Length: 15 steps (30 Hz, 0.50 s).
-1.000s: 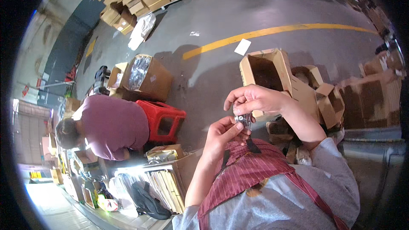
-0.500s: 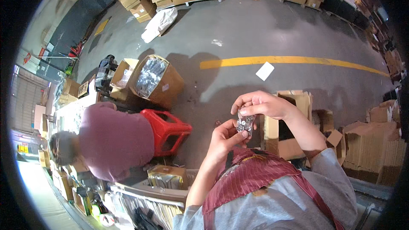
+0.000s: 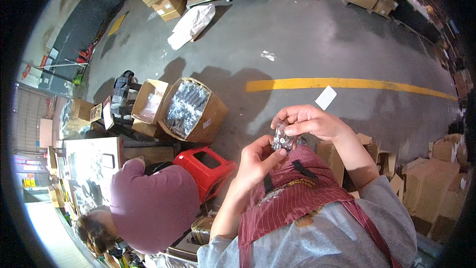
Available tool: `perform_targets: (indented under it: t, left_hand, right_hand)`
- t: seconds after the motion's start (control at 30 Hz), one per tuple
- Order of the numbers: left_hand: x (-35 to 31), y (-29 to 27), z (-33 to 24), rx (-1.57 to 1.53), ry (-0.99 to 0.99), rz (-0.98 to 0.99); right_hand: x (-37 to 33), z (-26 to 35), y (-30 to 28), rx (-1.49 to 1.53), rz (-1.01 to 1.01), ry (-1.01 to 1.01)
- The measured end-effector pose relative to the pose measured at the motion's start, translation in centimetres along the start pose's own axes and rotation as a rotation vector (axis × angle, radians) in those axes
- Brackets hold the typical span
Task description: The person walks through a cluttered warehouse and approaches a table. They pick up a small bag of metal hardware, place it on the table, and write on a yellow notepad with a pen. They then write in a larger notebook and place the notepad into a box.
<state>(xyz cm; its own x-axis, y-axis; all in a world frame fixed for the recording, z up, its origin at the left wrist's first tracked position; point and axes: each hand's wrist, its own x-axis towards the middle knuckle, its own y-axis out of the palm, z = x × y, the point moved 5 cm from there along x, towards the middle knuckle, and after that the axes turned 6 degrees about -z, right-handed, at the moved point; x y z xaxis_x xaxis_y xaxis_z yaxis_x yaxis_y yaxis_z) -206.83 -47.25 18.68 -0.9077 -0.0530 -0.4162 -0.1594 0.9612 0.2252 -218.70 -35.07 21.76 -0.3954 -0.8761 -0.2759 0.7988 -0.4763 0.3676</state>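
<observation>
A small clear plastic bag [image 3: 282,140] with small dark and shiny metallic parts inside is held up in front of my maroon striped apron [image 3: 297,188]. My left hand [image 3: 256,163] grips its lower end, thumb pressed against the parts. At the top of the bag, the thumb and fingers of my right hand [image 3: 311,120] pinch the plastic. Both hands are closed on this one bag. What exactly the parts are is too small to tell.
To my left a person in a purple shirt [image 3: 153,206] bends beside a red plastic stool [image 3: 199,161] and a white table [image 3: 89,151]. Ahead stands a carton [image 3: 215,121] full of clear bags. More cartons [image 3: 429,188] are at the right; a white card [image 3: 326,98] lies on the floor.
My view has shifted, so the floor and cartons sit lower in it. The person in purple has leaned further down. My hands still hold the bag, its top now more closely pinched.
</observation>
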Motion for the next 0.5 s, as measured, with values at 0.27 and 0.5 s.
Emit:
perform_targets:
  t: [0.27,0.5]
  left_hand:
    - [12.9,-2.7,-6.8,0.028,0.09,0.003]
    - [24.5,-2.5,-16.2,-0.18,0.083,-0.033]
  right_hand:
    - [11.4,5.4,-10.0,0.04,0.104,0.004]
    - [20.7,14.8,-19.9,-0.003,0.156,0.01]
